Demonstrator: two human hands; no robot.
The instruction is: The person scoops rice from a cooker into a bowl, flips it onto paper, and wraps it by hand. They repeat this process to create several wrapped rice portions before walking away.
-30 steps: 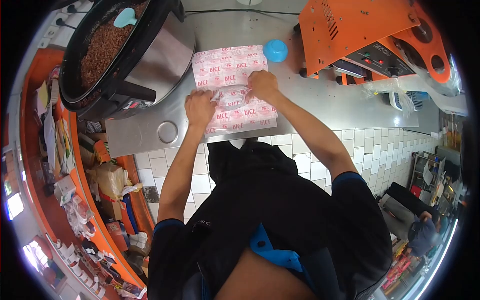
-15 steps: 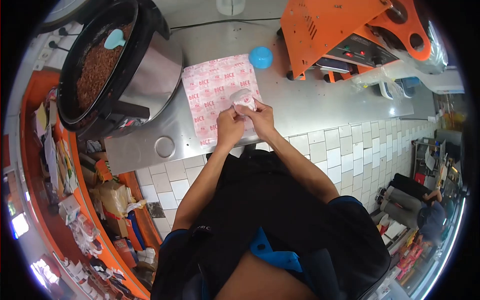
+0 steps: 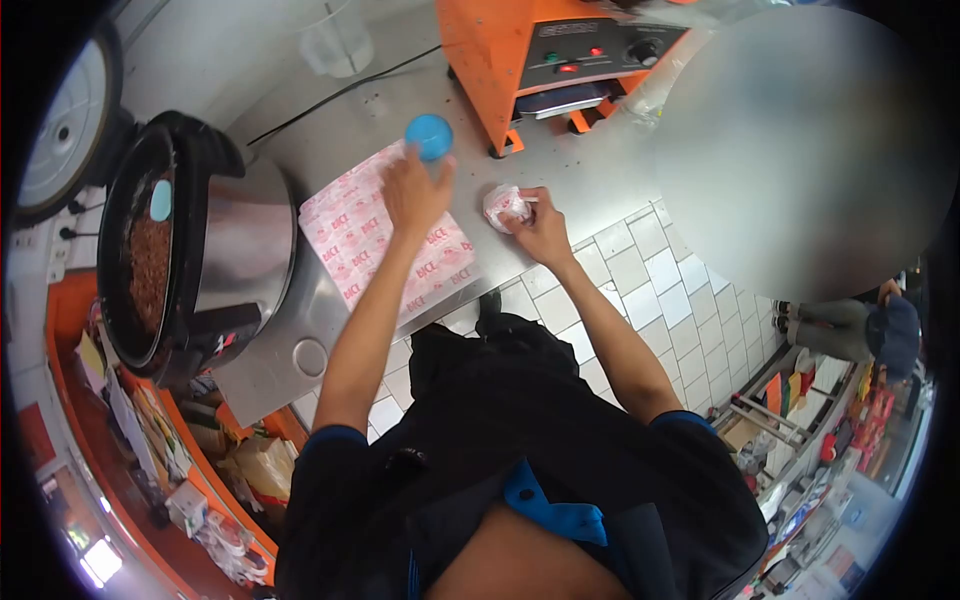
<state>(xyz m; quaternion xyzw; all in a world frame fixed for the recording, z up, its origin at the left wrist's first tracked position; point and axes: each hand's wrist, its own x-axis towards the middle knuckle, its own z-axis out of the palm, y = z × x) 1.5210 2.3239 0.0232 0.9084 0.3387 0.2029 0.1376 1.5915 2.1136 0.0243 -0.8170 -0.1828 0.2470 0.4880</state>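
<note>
Head view: risks, judged. The paper sheets [image 3: 350, 235] beside the pot [image 3: 215, 250] overhang the table [image 3: 590, 165] edge, so the forearm above could drag them off; the blue cup [image 3: 429, 135] could tip if nudged; the wrapped bundle [image 3: 500, 205] may unfold if pinched loosely. Pose: left hand [image 3: 415, 190] stretched forward, fingertips at the cup, cannot tell whether its grip has closed; right hand [image 3: 548, 228] low on the table, grip clenched on the bundle, just right of the sheets.
</note>
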